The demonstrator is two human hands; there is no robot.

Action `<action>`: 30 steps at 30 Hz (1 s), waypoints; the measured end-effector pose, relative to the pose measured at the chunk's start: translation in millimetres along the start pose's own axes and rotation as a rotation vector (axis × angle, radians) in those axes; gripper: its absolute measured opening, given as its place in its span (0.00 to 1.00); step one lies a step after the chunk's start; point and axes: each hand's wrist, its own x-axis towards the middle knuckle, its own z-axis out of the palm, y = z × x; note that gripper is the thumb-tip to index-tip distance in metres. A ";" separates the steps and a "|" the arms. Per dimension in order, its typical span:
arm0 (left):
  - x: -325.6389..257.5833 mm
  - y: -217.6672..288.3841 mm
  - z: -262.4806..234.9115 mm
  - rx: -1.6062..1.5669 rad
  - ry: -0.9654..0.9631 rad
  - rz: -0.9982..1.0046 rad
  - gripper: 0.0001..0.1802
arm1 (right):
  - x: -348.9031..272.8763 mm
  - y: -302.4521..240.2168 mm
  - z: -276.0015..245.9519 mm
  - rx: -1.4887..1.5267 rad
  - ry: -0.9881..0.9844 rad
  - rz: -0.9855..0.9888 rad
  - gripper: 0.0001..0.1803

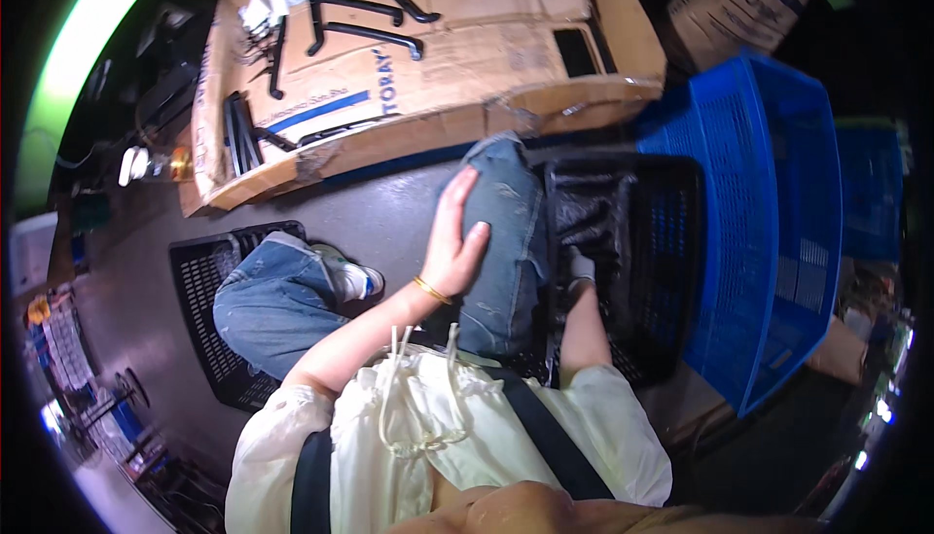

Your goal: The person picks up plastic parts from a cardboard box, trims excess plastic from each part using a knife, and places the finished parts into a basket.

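Evidently, the right hand [582,276] is placed inside the near black crate [695,203], at right, amid shiny plastic [589,213]; whether anything is gripped cannot be told. The left hand [455,250] is rested, loosely spread, on the knee [504,205]. Plastic is best eased aside, not tugged.

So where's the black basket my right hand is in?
In the head view, the black basket is right of centre, between your right knee and the blue crate, below the cardboard tray, with your right hand inside it.
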 end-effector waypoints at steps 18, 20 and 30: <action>57.8 -59.8 -229.6 0.291 0.366 -0.198 0.10 | -241.0 -413.2 -12.9 0.927 -0.548 -0.971 0.19; 87.8 -99.4 -291.3 0.494 0.314 -0.399 0.13 | -244.0 -412.2 7.6 0.425 -0.097 -1.185 0.18; 106.2 -260.7 -348.9 0.798 -0.567 -0.855 0.24 | -246.9 -441.6 12.6 0.244 -0.086 -1.136 0.15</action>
